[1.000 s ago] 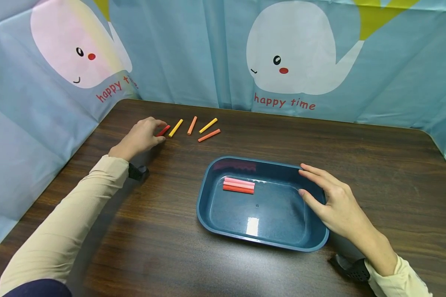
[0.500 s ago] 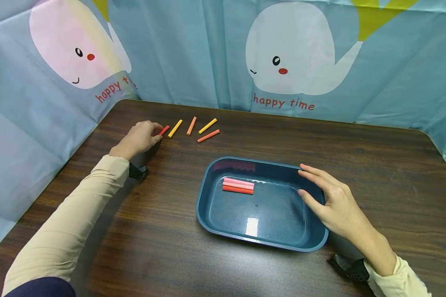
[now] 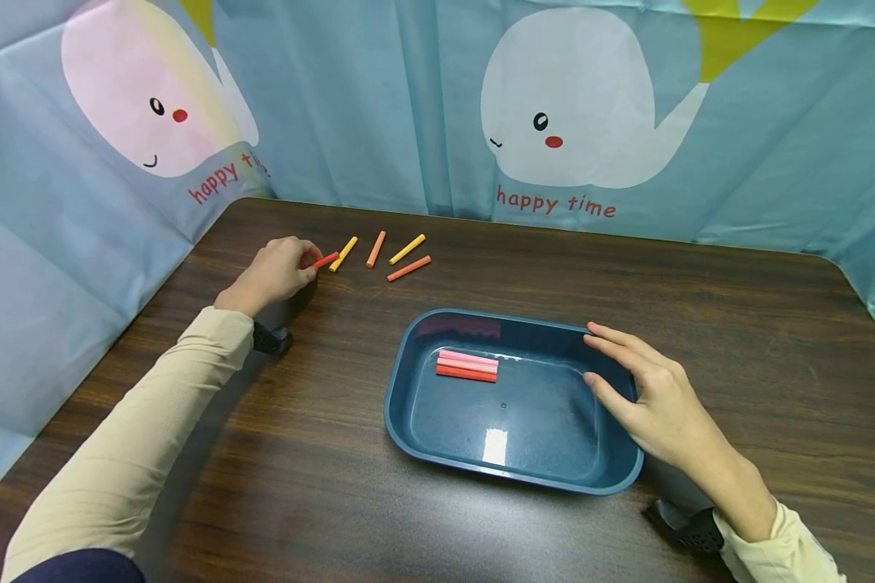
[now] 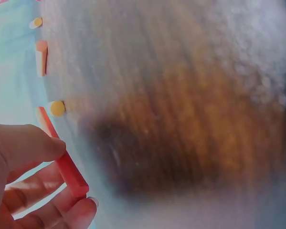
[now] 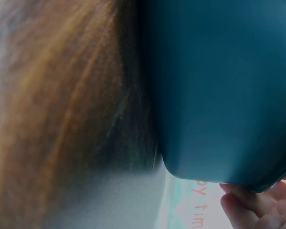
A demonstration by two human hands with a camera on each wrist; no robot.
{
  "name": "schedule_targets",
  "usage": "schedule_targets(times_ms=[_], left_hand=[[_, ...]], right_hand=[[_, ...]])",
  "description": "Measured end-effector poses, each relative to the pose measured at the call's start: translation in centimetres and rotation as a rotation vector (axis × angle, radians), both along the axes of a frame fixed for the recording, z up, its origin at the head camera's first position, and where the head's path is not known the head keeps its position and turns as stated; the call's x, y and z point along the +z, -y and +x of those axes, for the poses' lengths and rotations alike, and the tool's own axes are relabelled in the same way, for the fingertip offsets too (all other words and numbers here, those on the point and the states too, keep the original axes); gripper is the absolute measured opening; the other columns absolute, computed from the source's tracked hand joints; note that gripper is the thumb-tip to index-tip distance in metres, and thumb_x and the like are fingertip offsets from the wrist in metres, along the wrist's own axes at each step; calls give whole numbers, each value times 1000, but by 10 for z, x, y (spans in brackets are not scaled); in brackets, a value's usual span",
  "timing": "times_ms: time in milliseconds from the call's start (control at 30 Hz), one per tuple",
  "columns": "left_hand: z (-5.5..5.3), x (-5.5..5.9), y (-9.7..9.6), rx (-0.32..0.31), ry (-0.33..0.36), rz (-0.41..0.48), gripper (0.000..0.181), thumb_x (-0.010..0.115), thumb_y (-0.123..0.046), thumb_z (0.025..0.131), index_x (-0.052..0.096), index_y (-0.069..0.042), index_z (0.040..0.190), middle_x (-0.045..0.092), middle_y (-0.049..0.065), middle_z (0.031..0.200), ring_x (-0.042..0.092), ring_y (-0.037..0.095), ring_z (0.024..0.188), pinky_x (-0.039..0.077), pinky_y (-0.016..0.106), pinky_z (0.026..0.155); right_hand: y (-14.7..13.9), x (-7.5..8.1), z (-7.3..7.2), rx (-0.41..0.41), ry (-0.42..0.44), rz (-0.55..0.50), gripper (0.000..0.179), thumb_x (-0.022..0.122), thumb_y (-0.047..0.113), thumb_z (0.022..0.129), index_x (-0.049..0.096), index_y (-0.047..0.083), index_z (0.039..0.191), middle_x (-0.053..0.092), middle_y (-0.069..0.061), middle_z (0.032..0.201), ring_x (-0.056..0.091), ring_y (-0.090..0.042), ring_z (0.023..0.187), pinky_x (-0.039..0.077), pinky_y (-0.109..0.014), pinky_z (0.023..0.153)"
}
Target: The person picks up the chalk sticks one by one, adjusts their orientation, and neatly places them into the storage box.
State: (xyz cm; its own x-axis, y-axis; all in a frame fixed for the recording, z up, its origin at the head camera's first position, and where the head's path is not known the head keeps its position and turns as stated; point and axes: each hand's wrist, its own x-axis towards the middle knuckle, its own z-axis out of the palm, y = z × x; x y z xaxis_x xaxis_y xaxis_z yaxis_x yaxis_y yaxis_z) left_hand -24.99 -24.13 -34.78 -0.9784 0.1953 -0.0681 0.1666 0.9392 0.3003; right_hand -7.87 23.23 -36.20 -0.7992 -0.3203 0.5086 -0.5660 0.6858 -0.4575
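Observation:
My left hand (image 3: 280, 267) pinches a red chalk stick (image 3: 326, 260) near the table's far left corner. In the left wrist view the thumb lies across the red stick, with fingers behind it. Just beyond its tip lies a yellow chalk stick (image 3: 343, 254). My right hand (image 3: 656, 397) rests at the right end of a dark blue tray (image 3: 397, 405), fingers spread and loosely bent over the rim. In the right wrist view fingertips (image 5: 240, 210) show at the tray's rim corner. Inside the tray, pink chalk sticks (image 3: 469, 359) lie alongside a red one (image 3: 467, 374).
Farther right of the left hand lie an orange chalk stick (image 3: 376, 249), another yellow stick (image 3: 407, 248) and a second orange stick (image 3: 409, 269). The brown wooden table (image 3: 299, 453) ends at a blue curtain (image 3: 350, 97) printed with whales.
The left fingers have closed on the red chalk stick and turned it, so its tip now overlaps the nearby yellow stick in the head view. The right hand and tray stay put.

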Motion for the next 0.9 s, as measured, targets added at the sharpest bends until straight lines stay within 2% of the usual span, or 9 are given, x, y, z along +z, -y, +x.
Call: schedule_targets(times_ms=[300,633,767,900], left_hand=[[9,6,-5,-14,-43,22,23,63,-4,90,66,3,112,63,20,97,55,30,81,44,42,70],[18,11,-16,-41,-46,61,22,64,-1,90,66,3,112,66,20,101,59,30,87,49,45,76],[23,16,-22,-67,-76,61,24,65,-1,90,66,4,113,66,21,103,60,31,90,50,47,79],[28,20,-30,-93,-103,70,25,66,0,89,67,4,114,66,21,103,62,32,90,52,46,78]], right_hand=[[0,0,0,2,-7,0,49,77,-2,78,65,0,126,61,-11,137,51,-1,130,29,-2,105],[1,1,0,2,-8,-2,50,77,-2,78,65,1,126,61,-10,137,50,1,129,29,-1,101],[1,1,0,3,-11,-4,50,77,-3,78,65,1,126,61,-10,138,49,3,129,30,-1,98],[1,0,0,2,-10,-6,50,77,-2,78,65,1,126,62,-10,137,48,4,130,29,-1,102]])
